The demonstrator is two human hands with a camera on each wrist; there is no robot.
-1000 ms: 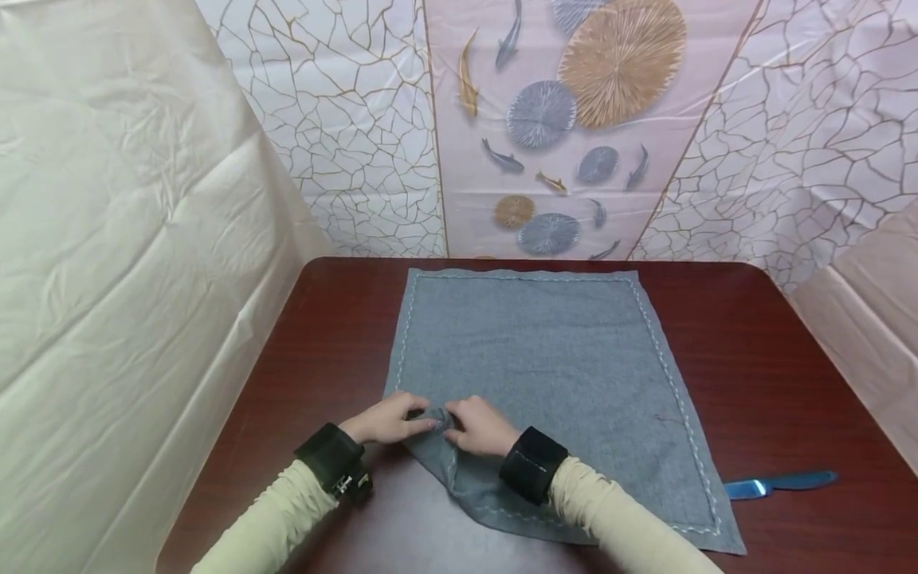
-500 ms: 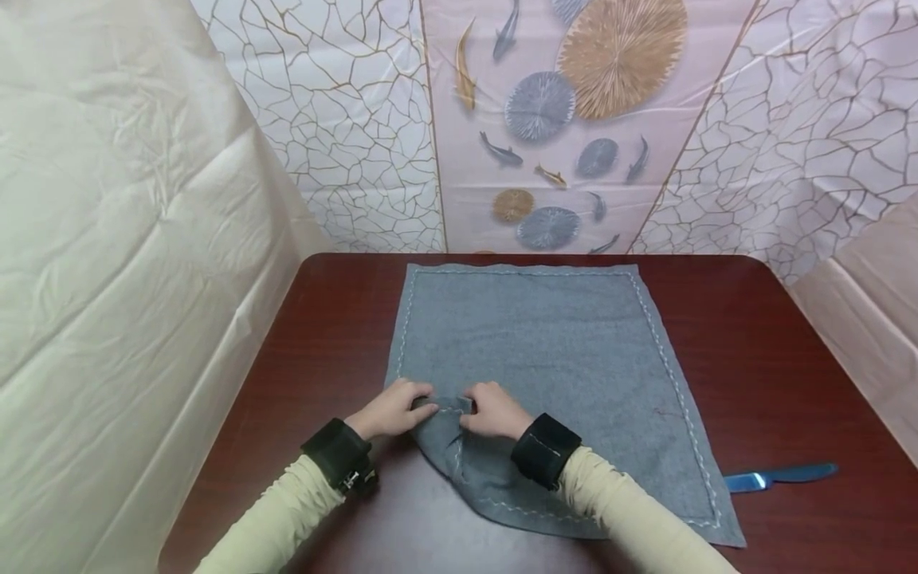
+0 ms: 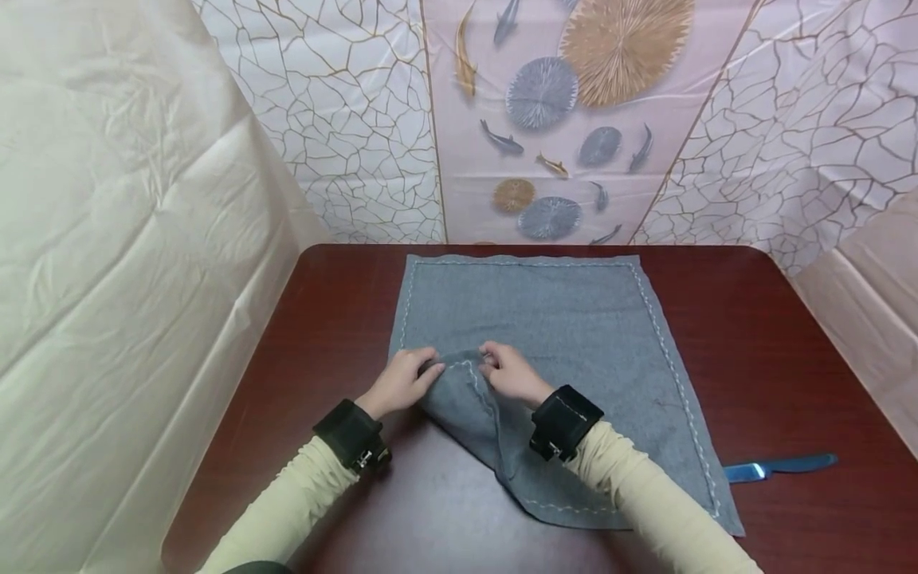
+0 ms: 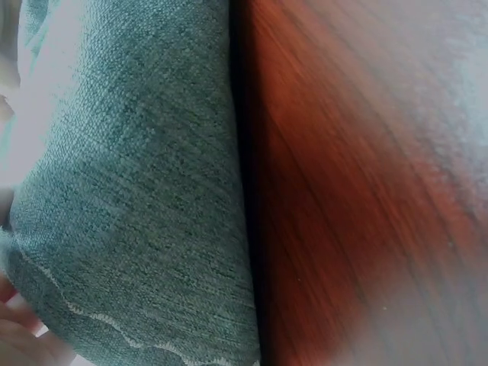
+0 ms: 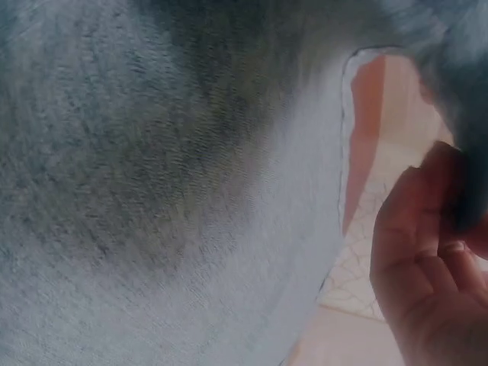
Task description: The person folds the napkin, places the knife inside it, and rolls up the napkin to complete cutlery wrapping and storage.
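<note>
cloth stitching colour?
White stitching on the grey cloth; the head view shows it best.

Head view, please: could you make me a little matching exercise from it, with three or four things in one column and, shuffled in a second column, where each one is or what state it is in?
Things:
1. grey stitched cloth
2. blue knife
3. left hand
4. dark red wooden table

States or places:
A. pinches the folded-over cloth corner
B. lies at the right, partly under the cloth's edge
C. bears everything else
D. spread out, near-left corner folded over

Pairs: 1-D, 2-B, 3-A, 4-C
</note>
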